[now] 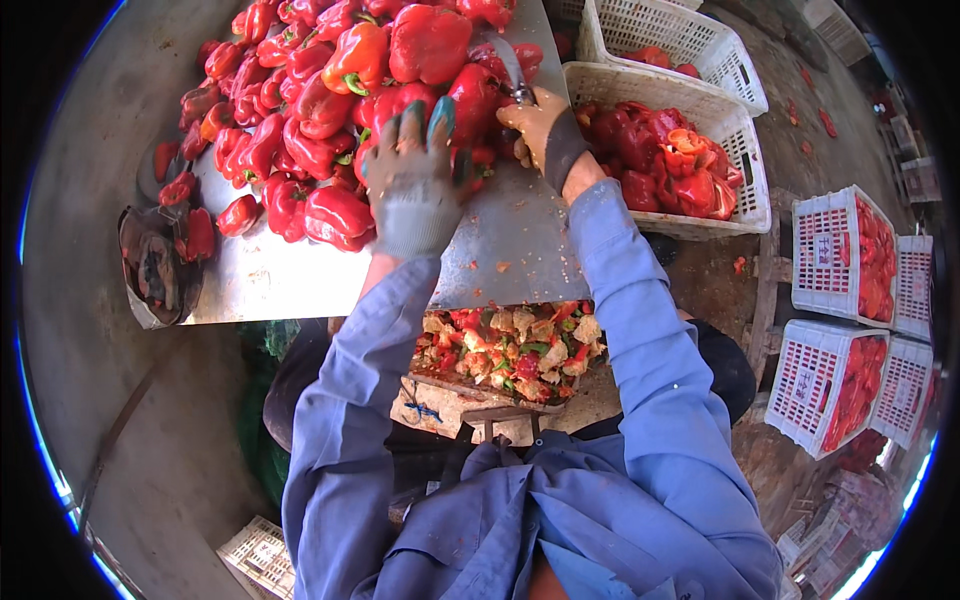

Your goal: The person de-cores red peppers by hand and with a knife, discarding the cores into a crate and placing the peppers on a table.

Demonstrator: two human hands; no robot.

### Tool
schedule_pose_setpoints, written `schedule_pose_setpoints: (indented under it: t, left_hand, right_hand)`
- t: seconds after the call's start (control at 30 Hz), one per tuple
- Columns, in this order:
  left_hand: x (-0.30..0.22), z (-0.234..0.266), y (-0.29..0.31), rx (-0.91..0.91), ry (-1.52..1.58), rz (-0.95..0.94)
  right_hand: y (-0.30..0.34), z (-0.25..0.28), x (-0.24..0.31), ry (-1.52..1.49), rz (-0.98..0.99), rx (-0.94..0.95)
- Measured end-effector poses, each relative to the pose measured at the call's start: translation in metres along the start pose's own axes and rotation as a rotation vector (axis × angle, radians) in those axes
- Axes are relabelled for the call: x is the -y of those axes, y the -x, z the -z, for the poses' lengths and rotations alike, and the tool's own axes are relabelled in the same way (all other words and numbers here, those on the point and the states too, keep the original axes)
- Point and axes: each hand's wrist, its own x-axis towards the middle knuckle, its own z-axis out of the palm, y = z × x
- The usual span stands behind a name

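At upper centre, the right grip (537,128) holds a knife (511,66); the left grip (415,185), closure unclear, seemingly selects among red peppers (430,45), next needing steady hold.

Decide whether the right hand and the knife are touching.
Touching: the head view shows the right hand closed around one end of the knife.

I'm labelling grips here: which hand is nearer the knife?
Right: the right hand holds the knife. The left hand is apart, to its left, at the red peppers.
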Motion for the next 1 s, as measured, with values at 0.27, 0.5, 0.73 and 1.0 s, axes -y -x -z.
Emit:
schedule_pose_setpoints:
  t: [0.27,0.5,0.73,1.0]
  left_hand:
    - [-0.031,-0.03,-0.042,0.147,-0.287,-0.044]
    - [-0.021,-0.034,-0.051,0.154,-0.153,0.025]
    - [-0.02,-0.027,-0.019,0.089,0.796,0.398]
    - [-0.035,-0.008,0.067,-0.064,1.546,0.815]
  right_hand:
    - [0.017,0.012,-0.029,-0.195,0.026,-0.19]
    - [0.054,0.02,-0.04,-0.089,0.182,-0.21]
    - [0.082,0.009,-0.028,-0.303,0.274,-0.132]
    - [0.127,0.028,-0.029,-0.321,0.029,-0.037]
